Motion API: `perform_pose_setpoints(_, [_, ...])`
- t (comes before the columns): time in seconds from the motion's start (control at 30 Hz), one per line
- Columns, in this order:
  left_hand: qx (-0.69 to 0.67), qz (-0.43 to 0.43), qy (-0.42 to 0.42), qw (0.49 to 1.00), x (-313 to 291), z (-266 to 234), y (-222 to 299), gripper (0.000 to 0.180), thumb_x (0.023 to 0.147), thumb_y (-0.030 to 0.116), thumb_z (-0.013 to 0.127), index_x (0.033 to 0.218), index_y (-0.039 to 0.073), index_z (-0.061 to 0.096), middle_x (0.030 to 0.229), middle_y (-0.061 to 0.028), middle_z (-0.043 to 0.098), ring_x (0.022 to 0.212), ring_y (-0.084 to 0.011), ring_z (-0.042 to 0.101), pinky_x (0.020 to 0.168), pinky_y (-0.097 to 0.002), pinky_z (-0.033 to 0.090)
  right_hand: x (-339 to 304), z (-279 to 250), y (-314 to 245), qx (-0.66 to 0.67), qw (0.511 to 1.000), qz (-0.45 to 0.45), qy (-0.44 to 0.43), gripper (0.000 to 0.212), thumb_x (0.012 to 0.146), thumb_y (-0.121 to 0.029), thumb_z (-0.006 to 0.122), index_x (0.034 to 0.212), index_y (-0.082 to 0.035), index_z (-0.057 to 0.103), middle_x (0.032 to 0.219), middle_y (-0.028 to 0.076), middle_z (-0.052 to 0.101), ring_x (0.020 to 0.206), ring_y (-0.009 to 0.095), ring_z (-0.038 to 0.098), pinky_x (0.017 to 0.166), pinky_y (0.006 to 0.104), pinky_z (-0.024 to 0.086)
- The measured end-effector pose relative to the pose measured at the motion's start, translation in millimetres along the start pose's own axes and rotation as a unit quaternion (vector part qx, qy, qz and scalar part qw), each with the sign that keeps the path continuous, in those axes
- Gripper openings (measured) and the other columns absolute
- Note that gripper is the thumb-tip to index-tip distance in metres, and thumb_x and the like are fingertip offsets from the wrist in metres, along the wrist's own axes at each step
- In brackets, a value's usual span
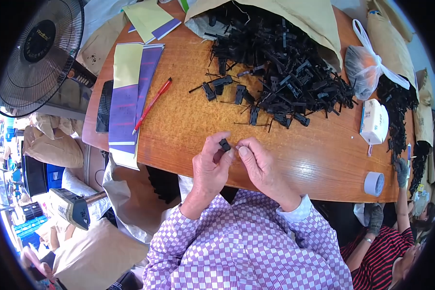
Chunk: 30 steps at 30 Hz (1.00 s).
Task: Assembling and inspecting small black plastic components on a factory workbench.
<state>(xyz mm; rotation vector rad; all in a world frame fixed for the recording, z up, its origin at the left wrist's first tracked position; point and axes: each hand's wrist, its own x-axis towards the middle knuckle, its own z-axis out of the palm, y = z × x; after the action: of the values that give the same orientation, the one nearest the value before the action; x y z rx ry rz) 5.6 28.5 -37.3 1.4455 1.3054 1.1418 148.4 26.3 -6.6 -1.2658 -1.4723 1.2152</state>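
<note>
My left hand pinches a small black plastic part between thumb and forefinger, just over the near edge of the wooden table. Close beside it, my right hand has its thumb and forefinger pressed together, the tips almost meeting the left thumb. Whatever lies between the right fingertips is too small to make out. Beyond my hands spreads a heap of similar black plastic parts, many with thin stems. It spills from the mouth of a large brown paper sack.
Purple and yellow sheets, a red pen and a dark phone lie left, near a fan. Rightward are a knotted plastic bag, a white packet and a tape roll. A person's gloved hand is lower right.
</note>
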Motion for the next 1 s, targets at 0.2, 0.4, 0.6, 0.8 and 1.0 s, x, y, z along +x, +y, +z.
perform_pose_setpoints(0.2, [-0.026,-0.030,-0.022,0.999,1,-1,1,0.033,0.082,-0.004,0.062,0.110,0.006,0.049,0.075,-0.0064,0.057,0.066,-0.0114,0.058,0.058,-0.0261,0.047,5,-3,0,-0.104,0.993,-0.013,-0.050,0.017,0.095,-0.015,0.049,0.100,0.000,0.055,0.079,0.019,0.060,0.071,0.031,0.063,0.059,0.0354,0.046])
perform_pose_setpoints(0.4, [0.068,-0.024,-0.017,0.997,2,-7,13,0.025,0.082,-0.001,0.060,0.103,0.006,0.049,0.078,-0.0157,0.059,0.069,-0.0290,0.063,0.058,-0.0360,0.048,10,5,3,-0.162,0.984,-0.022,-0.071,0.015,0.094,-0.010,0.049,0.103,0.000,0.055,0.078,0.021,0.060,0.068,0.035,0.062,0.057,0.0383,0.046])
perform_pose_setpoints(0.6, [0.170,0.121,-0.004,0.978,5,-4,8,0.020,0.081,0.005,0.058,0.100,0.004,0.050,0.086,-0.0193,0.056,0.077,-0.0387,0.060,0.061,-0.0438,0.049,5,16,12,-0.129,0.992,-0.015,0.000,0.012,0.093,-0.009,0.044,0.096,-0.001,0.053,0.071,0.023,0.055,0.062,0.036,0.058,0.053,0.0409,0.042])
perform_pose_setpoints(0.8, [0.145,0.135,0.056,0.979,-1,1,13,0.023,0.078,0.003,0.059,0.099,0.005,0.049,0.084,-0.0156,0.054,0.074,-0.0374,0.058,0.060,-0.0408,0.049,2,14,24,0.004,1.000,0.016,-0.015,0.023,0.098,-0.018,0.040,0.104,0.000,0.054,0.081,0.010,0.056,0.074,0.016,0.054,0.064,0.0314,0.044])
perform_pose_setpoints(1.0, [-0.486,-0.071,-0.072,0.868,9,-12,23,0.012,0.097,0.012,0.046,0.108,0.010,0.044,0.086,-0.0028,0.055,0.066,-0.0088,0.050,0.059,-0.0215,0.040,-3,8,10,0.084,0.990,0.091,0.074,0.022,0.098,-0.021,0.045,0.110,-0.005,0.053,0.082,0.002,0.057,0.065,0.003,0.047,0.056,0.0172,0.036])
